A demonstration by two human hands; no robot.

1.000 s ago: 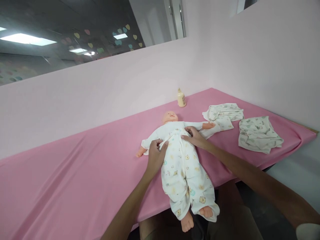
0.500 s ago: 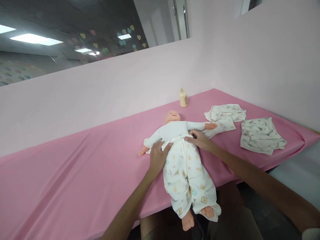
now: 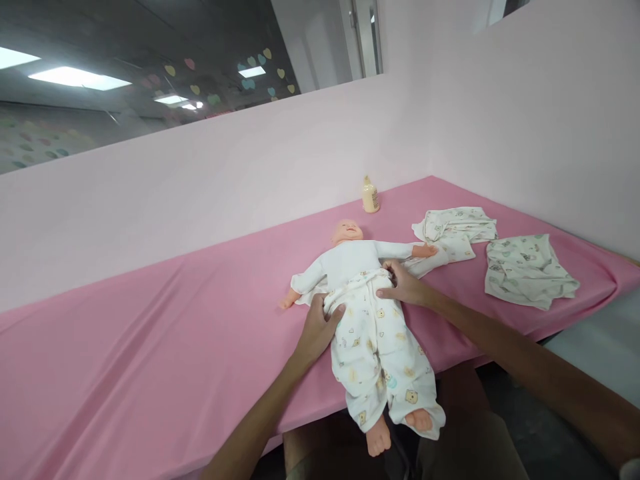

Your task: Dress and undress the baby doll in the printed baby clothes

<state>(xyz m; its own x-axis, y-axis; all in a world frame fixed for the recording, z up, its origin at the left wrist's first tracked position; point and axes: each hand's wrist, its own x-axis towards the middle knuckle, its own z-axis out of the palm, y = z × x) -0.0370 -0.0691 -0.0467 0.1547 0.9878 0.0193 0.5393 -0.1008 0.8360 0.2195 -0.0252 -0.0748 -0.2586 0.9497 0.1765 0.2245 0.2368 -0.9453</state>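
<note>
On its back, a baby doll [image 3: 350, 260] in a white long-sleeved top lies with its feet past the table's front edge. It wears white baby pants [image 3: 373, 333] printed with small bears, pulled up to the waist. My left hand [image 3: 320, 327] closes on the pants at the waist's left side, thumb in front, other fingers partly hidden behind the cloth. At the opposite side of the waist, my right hand [image 3: 404, 285] grips the pants with its thumb on the front; its fingertips are partly hidden.
A cream pump bottle [image 3: 371, 198] stands near the back wall. Printed white baby clothes [image 3: 457, 225] lie right of the doll, partly under its arm, and another folded garment [image 3: 527, 270] lies farther right. The pink-covered table [image 3: 175, 333] meets walls behind and at right.
Both hands have slipped slightly down the sides of the pants, and my right thumb has left the waistband's edge for the cloth below. The view has shifted a little.
</note>
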